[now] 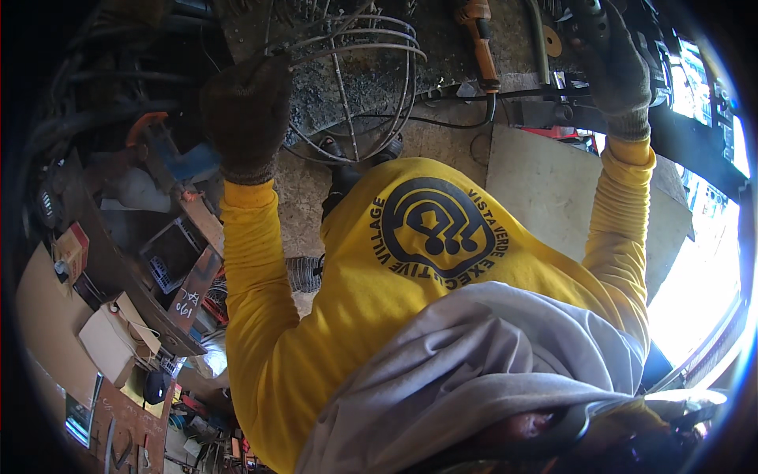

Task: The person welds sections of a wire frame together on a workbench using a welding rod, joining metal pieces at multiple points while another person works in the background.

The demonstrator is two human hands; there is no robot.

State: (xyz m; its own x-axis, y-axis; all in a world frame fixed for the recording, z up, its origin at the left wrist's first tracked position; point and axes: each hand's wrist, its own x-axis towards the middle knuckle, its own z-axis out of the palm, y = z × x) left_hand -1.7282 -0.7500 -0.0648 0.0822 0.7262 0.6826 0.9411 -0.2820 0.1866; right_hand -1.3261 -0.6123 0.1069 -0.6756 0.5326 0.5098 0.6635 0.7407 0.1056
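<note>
My left hand [246, 114], in a dark knitted glove, is closed at the left side of a round frame of thin metal rods [347, 49]. The frame's hoops and uprights stand on a dark, worn work surface [442, 59]. At the upper right, my right hand [616, 75] wears a similar glove. Its fingers are curled about a dark grey object [591, 17] that the picture's edge partly cuts off; its kind does not show. Between my hands lies an orange corded power tool [478, 39], its black cable [462, 125] trailing below. A tan disc with a centre hole [551, 41] lies near my right hand.
Pale sheet panels [545, 189] lean below my right hand. At left are a blue-and-orange tool [178, 154], a dark crate [172, 253], an open cardboard box [118, 336] and a brown bench [126, 426] with scattered tools. My sandalled feet [335, 148] are below the frame.
</note>
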